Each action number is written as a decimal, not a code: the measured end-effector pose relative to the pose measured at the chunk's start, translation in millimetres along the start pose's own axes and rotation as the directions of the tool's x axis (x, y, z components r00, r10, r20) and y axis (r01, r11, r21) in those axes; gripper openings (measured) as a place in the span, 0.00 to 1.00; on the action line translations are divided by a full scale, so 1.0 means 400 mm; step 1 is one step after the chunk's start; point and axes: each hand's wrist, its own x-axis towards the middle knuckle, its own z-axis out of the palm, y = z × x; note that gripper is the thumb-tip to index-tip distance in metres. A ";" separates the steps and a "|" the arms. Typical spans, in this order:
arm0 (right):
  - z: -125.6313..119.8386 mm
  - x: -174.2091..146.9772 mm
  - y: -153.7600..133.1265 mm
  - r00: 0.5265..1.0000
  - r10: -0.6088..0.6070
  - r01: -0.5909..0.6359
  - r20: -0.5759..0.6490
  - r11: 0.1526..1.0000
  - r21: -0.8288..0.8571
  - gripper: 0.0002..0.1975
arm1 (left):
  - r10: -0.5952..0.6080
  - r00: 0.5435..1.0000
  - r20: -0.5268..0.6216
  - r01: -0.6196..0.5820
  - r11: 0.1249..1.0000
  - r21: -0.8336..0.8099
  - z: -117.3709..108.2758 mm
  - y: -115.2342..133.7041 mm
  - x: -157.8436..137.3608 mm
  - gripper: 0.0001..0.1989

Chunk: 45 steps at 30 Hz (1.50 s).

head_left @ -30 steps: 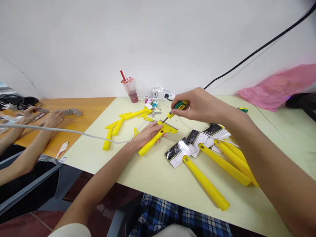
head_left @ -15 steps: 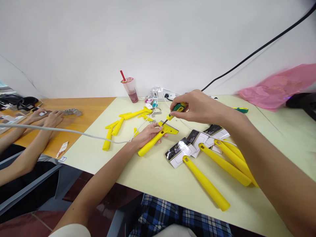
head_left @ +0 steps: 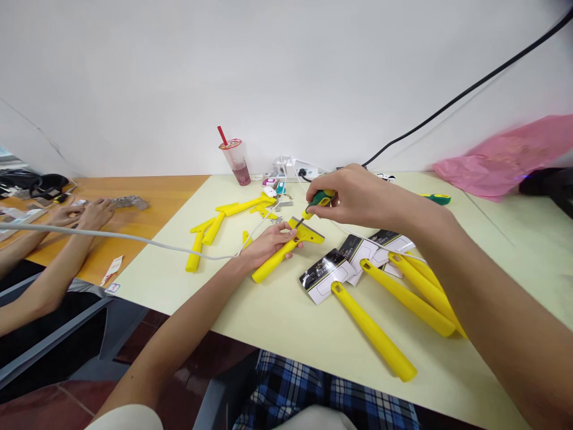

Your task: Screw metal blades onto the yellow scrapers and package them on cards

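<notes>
A yellow scraper point(head_left: 276, 261) with a wide head lies in my left hand point(head_left: 267, 243), whose fingers are wrapped round it near the head. From above, my right hand point(head_left: 347, 194) grips a green and yellow screwdriver point(head_left: 313, 206). The screwdriver's tip meets the scraper head close to my left fingertips; the screw under it is too small to make out. Several yellow handles point(head_left: 373, 331) lie to the right, beside black and white packaging cards point(head_left: 326, 275). More yellow scraper parts point(head_left: 215, 227) are on the left of the table.
A drink cup with a red straw point(head_left: 236, 161) stands by the wall near a power strip point(head_left: 295, 169). A white cable point(head_left: 179, 249) crosses my left forearm. Another green and yellow tool point(head_left: 436, 199) and a pink bag point(head_left: 501, 161) lie right. Another person's hands point(head_left: 96, 213) work at the orange table.
Both hands keep their hold and have barely moved. The scraper has shifted very slightly, and the screwdriver stays on its head with a small turn of the right hand.
</notes>
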 end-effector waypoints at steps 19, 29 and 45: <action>0.020 -0.006 -0.073 0.989 -0.127 0.145 0.073 0.928 -0.345 0.10 | 0.084 0.991 -0.105 -0.093 0.992 -0.085 0.032 -0.001 -0.002 0.19; 0.056 -0.014 -0.086 0.994 -0.105 0.099 0.001 0.941 -0.323 0.13 | 0.118 0.978 -0.175 -0.145 0.978 -0.153 0.028 -0.012 0.004 0.20; 0.002 -0.011 -0.093 0.999 -0.015 0.005 -0.028 0.934 -0.358 0.11 | 0.172 0.965 -0.199 -0.209 0.961 -0.179 0.041 0.025 -0.013 0.22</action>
